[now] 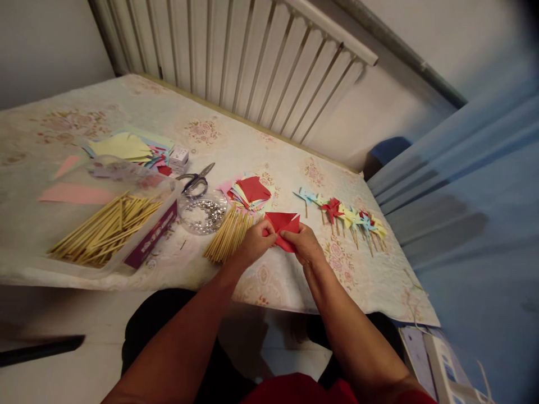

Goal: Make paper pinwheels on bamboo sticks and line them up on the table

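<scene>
Between my hands is a red paper square (pixel 281 220) with slits cut in from its corners, held just above the table. My left hand (pixel 257 240) pinches its left side between thumb and fingers. The right hand (pixel 304 241) grips the lower right part, its thumb lying over the paper. Beside my left hand lies a bundle of wooden sticks (pixel 223 235). Behind it sits a pile of cut paper squares (pixel 252 192), red on top. Finished paper pinwheels on sticks (pixel 351 217) lie in a row to the right.
A clear plastic box of sticks (pixel 105 230) stands at the left. Near it are a round dish of shiny metal fasteners (pixel 202 216), scissors (pixel 196 182), a small white box (pixel 180 159) and coloured paper sheets (pixel 122 147). A radiator (pixel 236 62) runs behind the table; a blue curtain (pixel 471 185) hangs right.
</scene>
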